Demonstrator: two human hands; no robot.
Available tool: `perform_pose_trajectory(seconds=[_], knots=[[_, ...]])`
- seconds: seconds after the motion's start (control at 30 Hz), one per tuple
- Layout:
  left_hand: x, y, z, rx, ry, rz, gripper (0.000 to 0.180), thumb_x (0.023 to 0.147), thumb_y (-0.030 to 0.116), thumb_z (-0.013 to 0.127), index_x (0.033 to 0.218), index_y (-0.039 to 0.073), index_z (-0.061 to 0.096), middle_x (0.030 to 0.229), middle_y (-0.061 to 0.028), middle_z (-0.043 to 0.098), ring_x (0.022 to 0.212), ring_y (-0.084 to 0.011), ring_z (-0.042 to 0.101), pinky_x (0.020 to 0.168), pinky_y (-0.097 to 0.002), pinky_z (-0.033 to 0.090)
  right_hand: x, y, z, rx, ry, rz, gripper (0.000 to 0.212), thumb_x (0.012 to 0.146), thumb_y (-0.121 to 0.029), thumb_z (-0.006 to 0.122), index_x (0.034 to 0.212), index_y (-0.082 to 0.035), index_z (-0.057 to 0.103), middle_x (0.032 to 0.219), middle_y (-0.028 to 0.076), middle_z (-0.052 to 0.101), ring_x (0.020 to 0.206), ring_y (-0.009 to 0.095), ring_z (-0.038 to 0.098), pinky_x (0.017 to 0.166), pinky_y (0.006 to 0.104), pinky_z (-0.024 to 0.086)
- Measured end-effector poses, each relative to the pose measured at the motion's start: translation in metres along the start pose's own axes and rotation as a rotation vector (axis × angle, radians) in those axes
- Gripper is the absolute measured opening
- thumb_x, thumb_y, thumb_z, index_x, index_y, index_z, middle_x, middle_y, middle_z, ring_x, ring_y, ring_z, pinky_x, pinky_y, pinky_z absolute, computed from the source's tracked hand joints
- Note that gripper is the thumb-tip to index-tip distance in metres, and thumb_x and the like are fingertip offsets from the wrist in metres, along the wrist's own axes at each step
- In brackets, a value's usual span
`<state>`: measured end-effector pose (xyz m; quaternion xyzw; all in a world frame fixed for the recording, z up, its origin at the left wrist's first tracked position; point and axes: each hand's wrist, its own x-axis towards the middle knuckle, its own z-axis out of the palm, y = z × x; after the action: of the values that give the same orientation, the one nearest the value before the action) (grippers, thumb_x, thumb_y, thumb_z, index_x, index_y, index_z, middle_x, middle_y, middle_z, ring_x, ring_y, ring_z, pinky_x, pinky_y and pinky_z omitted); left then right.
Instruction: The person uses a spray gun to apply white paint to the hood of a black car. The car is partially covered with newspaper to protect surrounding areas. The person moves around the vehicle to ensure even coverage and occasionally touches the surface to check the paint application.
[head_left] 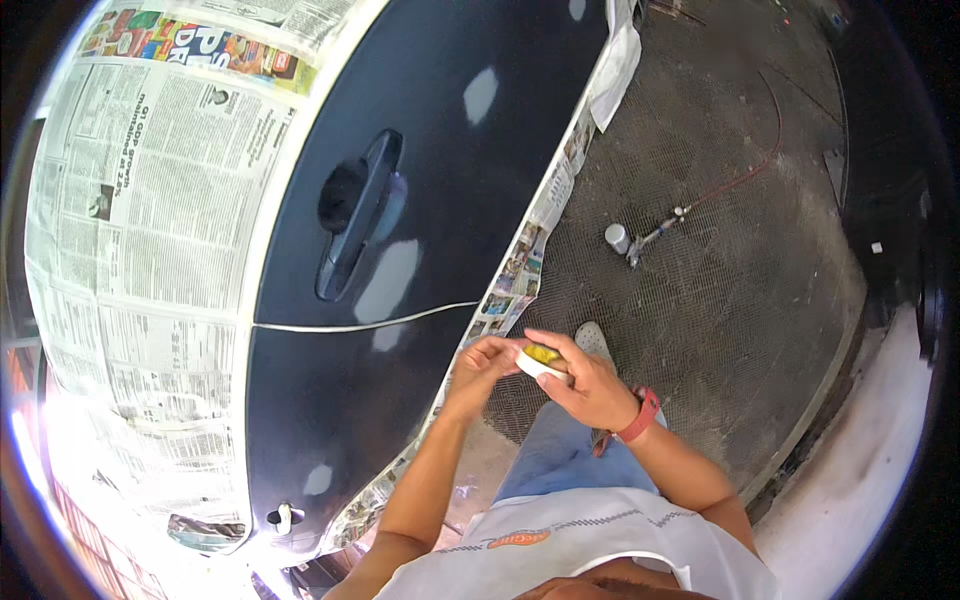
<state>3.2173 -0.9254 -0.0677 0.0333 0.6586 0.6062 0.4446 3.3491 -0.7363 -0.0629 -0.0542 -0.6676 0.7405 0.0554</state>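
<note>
A roll of masking tape [536,371], white outside with a yellow inner core, is gripped in my right hand [598,392], fingers and thumb closed round it. My left hand [482,368] meets the roll at its left edge, its fingertips pinched together on the tape there; whether a loose end is lifted cannot be made out. Both hands are in front of my body, beside the lower edge of a dark car panel [440,120]. Pale grey patches and a door handle [362,215] show on that panel, and a white line [370,326] crosses it.
Newspaper [180,200] covers the car's windows, and more paper [515,275] runs along the panel's lower edge. On the dark grated floor [700,310] lies a spray gun [640,240] with a white cup, joined to a red hose [745,178]. My shoe [592,340] stands just beyond my hands.
</note>
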Motion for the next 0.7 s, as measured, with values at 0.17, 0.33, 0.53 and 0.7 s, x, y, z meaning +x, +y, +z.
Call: perform_pose_trajectory(seconds=[0.17,0.33,0.53,0.7], knots=[[0.04,0.109,-0.005,0.248,0.127,0.296,0.013,0.099,0.014,0.073,0.099,0.002,0.072,0.093,-0.0026,0.071,0.084,-0.008,0.064,0.077,-0.0254,0.053,0.101,-0.086,-0.059,-0.015,-0.255,-0.024,0.059,0.099,-0.017,0.059,0.154,-0.01,0.039,0.114,0.022,0.071,0.098,0.039,0.073,0.083,0.0447,0.057],[0.067,0.245,-0.005,0.9,0.642,0.75,0.01,0.097,0.009,0.072,0.095,0.0,0.076,0.086,-0.0032,0.071,0.079,-0.0106,0.064,0.072,-0.0266,0.051,0.21,-0.11,-0.125,-0.475,-0.284,-0.358,0.045,0.101,-0.022,0.057,0.143,-0.005,0.052,0.13,0.026,0.065,0.096,0.042,0.071,0.087,0.0515,0.057],[0.12,0.317,0.003,1.237,1.045,0.964,0.017,0.096,0.013,0.074,0.108,0.001,0.079,0.087,-0.0099,0.077,0.079,-0.015,0.071,0.075,-0.0293,0.054,0.395,-0.144,-0.189,-1.119,0.166,-0.81,0.014,0.1,-0.025,0.058,0.098,-0.012,0.065,0.078,0.015,0.07,0.074,0.037,0.071,0.065,0.049,0.054],[0.152,0.336,0.006,1.161,1.17,0.896,0.025,0.09,0.011,0.081,0.114,0.004,0.077,0.082,-0.0084,0.077,0.069,-0.0125,0.072,0.069,-0.0272,0.057,0.454,-0.185,-0.18,-1.169,0.267,-0.802,0.015,0.089,-0.019,0.069,0.093,-0.005,0.068,0.082,0.018,0.073,0.082,0.038,0.073,0.072,0.0511,0.056]])
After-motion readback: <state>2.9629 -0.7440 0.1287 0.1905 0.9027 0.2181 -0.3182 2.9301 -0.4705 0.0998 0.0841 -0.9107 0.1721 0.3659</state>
